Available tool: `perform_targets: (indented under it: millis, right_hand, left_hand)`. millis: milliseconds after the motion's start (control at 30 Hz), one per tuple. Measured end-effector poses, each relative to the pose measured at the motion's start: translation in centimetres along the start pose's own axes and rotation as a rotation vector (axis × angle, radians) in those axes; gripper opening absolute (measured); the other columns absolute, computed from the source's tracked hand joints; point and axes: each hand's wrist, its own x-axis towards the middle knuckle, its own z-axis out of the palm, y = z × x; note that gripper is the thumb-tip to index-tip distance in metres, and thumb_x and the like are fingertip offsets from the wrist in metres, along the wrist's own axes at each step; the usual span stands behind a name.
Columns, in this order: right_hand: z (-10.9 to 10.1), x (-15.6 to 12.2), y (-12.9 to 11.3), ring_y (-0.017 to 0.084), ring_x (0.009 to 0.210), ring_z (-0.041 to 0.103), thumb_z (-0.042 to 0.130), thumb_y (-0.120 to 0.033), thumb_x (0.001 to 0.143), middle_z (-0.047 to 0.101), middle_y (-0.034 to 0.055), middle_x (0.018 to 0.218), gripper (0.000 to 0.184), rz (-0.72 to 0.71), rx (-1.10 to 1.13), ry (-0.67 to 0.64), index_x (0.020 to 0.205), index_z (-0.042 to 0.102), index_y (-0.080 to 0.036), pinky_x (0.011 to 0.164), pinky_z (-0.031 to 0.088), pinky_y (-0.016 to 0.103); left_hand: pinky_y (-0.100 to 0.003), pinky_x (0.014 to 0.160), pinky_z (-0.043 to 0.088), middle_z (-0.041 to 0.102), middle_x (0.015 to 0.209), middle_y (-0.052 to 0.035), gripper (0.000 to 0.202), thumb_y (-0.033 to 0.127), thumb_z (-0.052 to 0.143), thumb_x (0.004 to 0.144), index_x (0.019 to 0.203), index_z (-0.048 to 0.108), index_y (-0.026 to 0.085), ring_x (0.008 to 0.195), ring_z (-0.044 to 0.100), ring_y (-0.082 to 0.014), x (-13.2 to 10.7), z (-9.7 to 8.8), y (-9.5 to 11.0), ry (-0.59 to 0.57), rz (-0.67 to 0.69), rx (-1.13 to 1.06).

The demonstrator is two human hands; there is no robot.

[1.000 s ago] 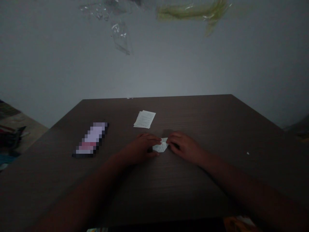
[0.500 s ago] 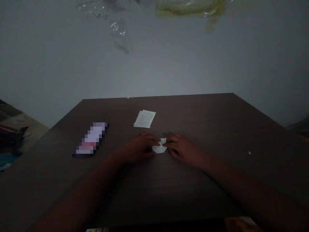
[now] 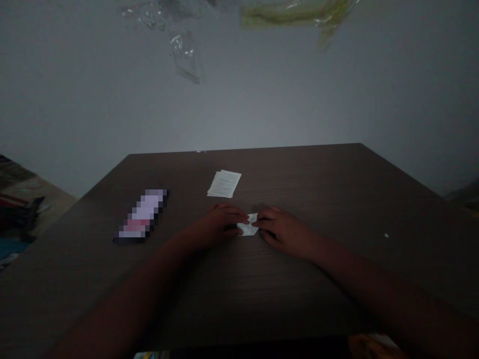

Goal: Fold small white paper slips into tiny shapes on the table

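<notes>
A small folded slip of printed paper lies on the dark wood-grain desk, between the person's two hands. At its left side, the left hand is partly open, palm down, its fingertips on the slip and its thumb set apart from them by the slip's near-left corner. At its right side, the right hand is loosely curled, fingertips on the slip's right part; whether its thumb pinches the edge cannot be told.

Beyond the slip and a little left of it is a small stack of printed sheets, slightly fanned. Well to the slip's left lies a smartphone, its screen pixelated. Well to the slip's right is a tiny white scrap. Far behind the slip rises a pale wall, with clear plastic and yellowish plastic high up on it.
</notes>
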Motion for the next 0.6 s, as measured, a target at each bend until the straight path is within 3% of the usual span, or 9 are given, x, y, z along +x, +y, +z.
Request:
perform_targets:
  millis: [200, 600]
  right_hand:
    - [-0.04, 0.04, 0.09, 0.033, 0.129, 0.079, 0.072, -0.020, 0.119, 0.086, 0.0139, 0.137, 0.037, 0.009, 0.007, -0.025, 0.150, 0.090, -0.026, 0.118, 0.066, 0.054]
    - [-0.46, 0.01, -0.15, 0.034, 0.129, 0.079, 0.072, -0.019, 0.119, 0.086, 0.0158, 0.137, 0.035, 0.000, 0.022, -0.040, 0.148, 0.091, -0.024, 0.118, 0.067, 0.055]
  left_hand:
    - [-0.051, 0.144, 0.042, 0.091, 0.156, -0.0049, 0.032, 0.022, 0.071, 0.121, 0.146, 0.089, 0.030, 0.153, 0.076, -0.0304, 0.14, -0.20, 0.29, 0.036, 0.049, 0.074]
    - [-0.051, 0.150, 0.035, 0.089, 0.162, -0.0040, 0.041, 0.015, 0.065, 0.122, 0.153, 0.087, 0.031, 0.162, 0.071, -0.0281, -0.15, -0.42, -0.13, 0.014, 0.071, 0.133]
